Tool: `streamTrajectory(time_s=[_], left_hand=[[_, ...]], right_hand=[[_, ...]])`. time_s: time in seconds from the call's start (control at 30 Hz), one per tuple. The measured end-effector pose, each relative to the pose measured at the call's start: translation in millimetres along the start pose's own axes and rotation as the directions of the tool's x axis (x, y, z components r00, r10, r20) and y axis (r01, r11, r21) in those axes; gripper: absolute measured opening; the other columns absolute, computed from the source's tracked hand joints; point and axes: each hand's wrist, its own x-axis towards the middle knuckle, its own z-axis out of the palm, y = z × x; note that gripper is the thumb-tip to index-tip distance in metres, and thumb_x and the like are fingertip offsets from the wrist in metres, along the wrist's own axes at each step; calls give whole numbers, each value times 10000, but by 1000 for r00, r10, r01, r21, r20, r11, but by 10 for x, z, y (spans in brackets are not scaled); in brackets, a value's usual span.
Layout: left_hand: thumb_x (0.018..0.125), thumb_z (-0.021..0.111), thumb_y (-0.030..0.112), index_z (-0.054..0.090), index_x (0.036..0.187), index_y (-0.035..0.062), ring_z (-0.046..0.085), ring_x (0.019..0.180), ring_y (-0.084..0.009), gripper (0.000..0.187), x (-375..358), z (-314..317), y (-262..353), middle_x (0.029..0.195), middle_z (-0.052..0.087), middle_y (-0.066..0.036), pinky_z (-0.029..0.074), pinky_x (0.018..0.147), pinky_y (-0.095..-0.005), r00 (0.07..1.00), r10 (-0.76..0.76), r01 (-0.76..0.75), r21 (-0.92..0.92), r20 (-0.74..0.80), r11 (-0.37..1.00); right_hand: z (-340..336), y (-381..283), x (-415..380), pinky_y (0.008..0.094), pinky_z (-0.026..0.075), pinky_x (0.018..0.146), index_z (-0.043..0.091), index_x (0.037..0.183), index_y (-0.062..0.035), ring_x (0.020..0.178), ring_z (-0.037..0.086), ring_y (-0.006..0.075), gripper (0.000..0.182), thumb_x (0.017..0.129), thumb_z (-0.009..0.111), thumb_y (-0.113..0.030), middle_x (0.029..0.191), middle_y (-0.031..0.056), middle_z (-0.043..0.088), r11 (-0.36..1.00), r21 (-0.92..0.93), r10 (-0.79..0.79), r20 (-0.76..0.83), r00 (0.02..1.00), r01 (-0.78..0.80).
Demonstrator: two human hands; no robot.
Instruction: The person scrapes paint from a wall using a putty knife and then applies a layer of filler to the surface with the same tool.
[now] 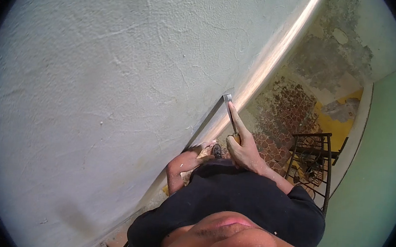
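Note:
My right hand [245, 151] is wrapped round the yellowish handle of a narrow metal chisel [232, 118]. Its index finger stretches along the blade. The flat tip touches the edge of the pale, rough-plastered wall [142, 62], beside a bare wood-coloured strip [264, 68]. Lower along this same edge rests my left hand [199, 149], its fingers stretched out against the strip and the thumb apart. I see nothing held in it, though part of the hand is blurred. A long dark band [206, 122] runs along the wall edge between the two hands.
A dark metal rack [315, 157] stands to the right on a reddish patterned floor [280, 126]. Beyond it is a green wall [379, 153]. A dark shoe [217, 150] shows below my hands. Grey and yellow worn patches mark the area at the upper right.

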Motion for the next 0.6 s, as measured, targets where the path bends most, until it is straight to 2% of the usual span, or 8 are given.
streamTrajectory(time_s=[0.07,0.13,0.2,0.33,0.4,0.47,0.53,0.6], left_hand=[[987,577,634,399,1592,205,385,1495,-338,762,-37,40,52,1620,419,-170,297,1231,-429,1000,-29,29,5,4,1000],[1042,579,481,385,1581,126,438,1460,-329,674,-42,16,104,1598,443,-174,339,1202,-385,1000,11,-11,2,-5,1000],[1039,590,467,390,1579,126,440,1459,-329,669,-1,30,78,1595,448,-176,343,1201,-385,999,33,-33,-23,-18,999],[1001,663,479,395,1585,165,507,1355,-314,715,90,114,-109,1502,526,-189,406,1134,-405,997,-6,2,-54,-71,999],[999,670,460,411,1582,161,538,1307,-306,704,55,94,-35,1461,555,-192,432,1094,-398,996,31,-34,-44,-81,998],[998,621,536,422,1570,153,459,1443,-350,716,-32,81,22,1574,473,-190,362,1187,-397,998,-48,48,1,-31,999],[991,617,563,426,1573,168,463,1440,-353,728,-13,135,-140,1578,465,-193,365,1182,-396,996,-71,71,15,-50,997],[987,618,574,429,1573,164,481,1423,-356,740,-24,152,-198,1561,484,-203,378,1171,-396,996,-29,30,8,-88,1000]], right_hand=[[-26,-2,-39,294,534,889,237,1669,-132,1064,630,157,869,855,418,115,1697,174,288,999,-46,22,-4,1000,-22],[-33,44,15,301,531,902,257,1663,-117,1070,626,156,856,853,404,118,1687,178,311,995,-94,47,-4,999,-47],[-37,122,77,259,536,757,295,1653,-117,842,594,99,833,859,401,113,1663,174,361,993,-104,-57,-75,996,50],[-118,35,175,230,500,658,308,1649,-121,718,509,67,825,864,395,113,1631,174,419,998,-70,-4,-154,988,-7],[-168,46,128,253,483,654,361,1631,-216,673,509,68,792,889,438,48,1503,177,581,990,-136,-59,-239,969,26],[-207,56,87,240,508,633,329,1643,-177,668,561,67,803,883,434,61,1520,191,558,996,-81,-59,-259,964,39],[-218,129,87,219,530,554,285,1652,-139,627,586,58,817,879,424,85,1568,192,496,944,-191,-327,-480,814,268],[-423,-156,3,202,518,507,266,1654,-136,600,583,56,826,877,417,100,1602,187,443,956,-97,-281,-577,767,277]])
